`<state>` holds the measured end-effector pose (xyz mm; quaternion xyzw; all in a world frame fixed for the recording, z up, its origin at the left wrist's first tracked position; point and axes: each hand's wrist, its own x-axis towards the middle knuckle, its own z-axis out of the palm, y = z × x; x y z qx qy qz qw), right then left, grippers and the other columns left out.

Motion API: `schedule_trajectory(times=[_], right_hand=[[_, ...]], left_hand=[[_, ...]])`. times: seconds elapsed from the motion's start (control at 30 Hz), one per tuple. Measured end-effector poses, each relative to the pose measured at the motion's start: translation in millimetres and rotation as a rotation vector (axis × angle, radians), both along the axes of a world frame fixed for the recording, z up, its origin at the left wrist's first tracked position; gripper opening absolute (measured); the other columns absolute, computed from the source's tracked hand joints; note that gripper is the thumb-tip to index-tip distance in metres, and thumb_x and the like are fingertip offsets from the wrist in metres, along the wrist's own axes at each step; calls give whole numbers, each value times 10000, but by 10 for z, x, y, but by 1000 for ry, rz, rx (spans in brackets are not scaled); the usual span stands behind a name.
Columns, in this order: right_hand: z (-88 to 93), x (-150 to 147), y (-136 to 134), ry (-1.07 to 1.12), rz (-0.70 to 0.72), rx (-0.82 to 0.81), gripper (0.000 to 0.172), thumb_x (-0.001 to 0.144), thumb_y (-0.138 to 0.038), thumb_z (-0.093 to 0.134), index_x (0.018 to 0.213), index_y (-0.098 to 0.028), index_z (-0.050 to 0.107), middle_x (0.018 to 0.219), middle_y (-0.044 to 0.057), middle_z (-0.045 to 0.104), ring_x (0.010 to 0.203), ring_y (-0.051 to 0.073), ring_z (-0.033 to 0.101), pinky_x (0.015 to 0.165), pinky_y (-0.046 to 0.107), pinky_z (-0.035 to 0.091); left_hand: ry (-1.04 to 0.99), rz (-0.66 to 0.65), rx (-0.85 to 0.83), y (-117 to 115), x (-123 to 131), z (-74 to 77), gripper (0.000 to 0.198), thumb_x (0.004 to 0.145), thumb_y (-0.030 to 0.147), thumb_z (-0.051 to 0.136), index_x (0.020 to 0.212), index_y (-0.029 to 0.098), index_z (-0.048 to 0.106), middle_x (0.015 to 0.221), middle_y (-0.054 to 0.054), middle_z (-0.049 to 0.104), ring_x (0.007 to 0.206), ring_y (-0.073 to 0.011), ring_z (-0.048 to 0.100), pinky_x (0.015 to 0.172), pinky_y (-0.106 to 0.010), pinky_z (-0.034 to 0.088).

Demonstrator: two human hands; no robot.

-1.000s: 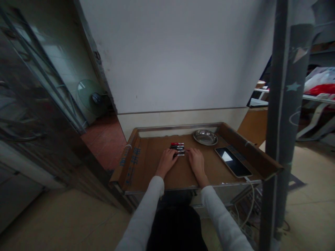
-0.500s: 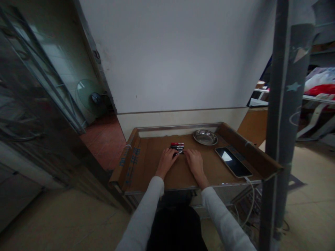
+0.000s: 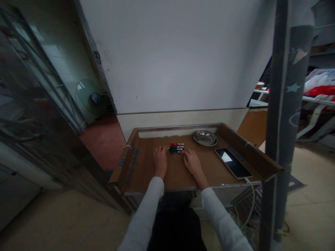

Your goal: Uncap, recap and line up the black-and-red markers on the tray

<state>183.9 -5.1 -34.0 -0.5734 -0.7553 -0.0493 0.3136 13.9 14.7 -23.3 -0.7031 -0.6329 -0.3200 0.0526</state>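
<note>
A short stack of marker pens lies side by side on brown cardboard. A red marker (image 3: 177,144) is at the far side, with several black markers (image 3: 177,150) close in front of it. My left hand (image 3: 160,159) rests just left of their ends, fingers stretched out on the cardboard; its index fingertip is near the row. From the right, my right hand (image 3: 192,161) reaches with loosely extended fingers to the right end of the nearest black marker, touching or almost touching it. Nothing is seen gripped in either hand.
A round steel dish (image 3: 205,138) stands at the back right of the cardboard-lined tray table (image 3: 146,181). A phone (image 3: 232,162) with a white cable (image 3: 252,198) lies at the right. A grey pole (image 3: 282,122) rises beyond, and a white wall closes the back.
My left hand has moved left, off the nearest black marker. That marker now lies straight alongside the others instead of slanted. My right hand has hardly moved.
</note>
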Motion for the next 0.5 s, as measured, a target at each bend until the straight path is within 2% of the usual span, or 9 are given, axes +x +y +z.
schedule_trajectory(times=[0.07,0.17,0.23,0.4,0.5], right_hand=[[-15,6,5,-49,-84,-18,262,848,-129,397,981,-171,618,984,93,590,930,210,492,852,323,379],[-26,-3,4,-93,-157,-32,255,860,-146,407,1005,-176,616,947,90,571,917,208,480,826,307,355],[-30,-9,4,-111,-174,-36,238,868,-164,412,996,-177,612,937,87,566,915,208,476,812,301,346],[-38,-10,16,-115,-177,-47,183,865,-185,438,960,-159,592,938,81,579,917,208,475,798,298,339],[-45,-6,22,-121,-202,-47,178,863,-199,447,966,-149,584,945,89,582,919,211,478,787,301,339]], left_hand=[[-13,32,-22,46,-22,-52,271,879,120,394,1031,206,602,1017,-88,604,952,-243,517,824,-386,422],[-50,3,-40,96,-28,-101,304,854,45,364,1023,162,588,1008,-101,595,970,-221,528,850,-363,432],[-77,-72,-25,103,-10,-105,312,843,26,362,1035,155,571,1026,-99,581,995,-206,529,877,-351,432],[-87,-397,-6,57,60,-75,216,852,88,415,958,192,571,967,-51,560,949,-168,547,887,-326,443],[-90,-429,-34,45,72,-80,132,849,156,475,925,192,577,951,-49,546,937,-176,546,876,-339,449]])
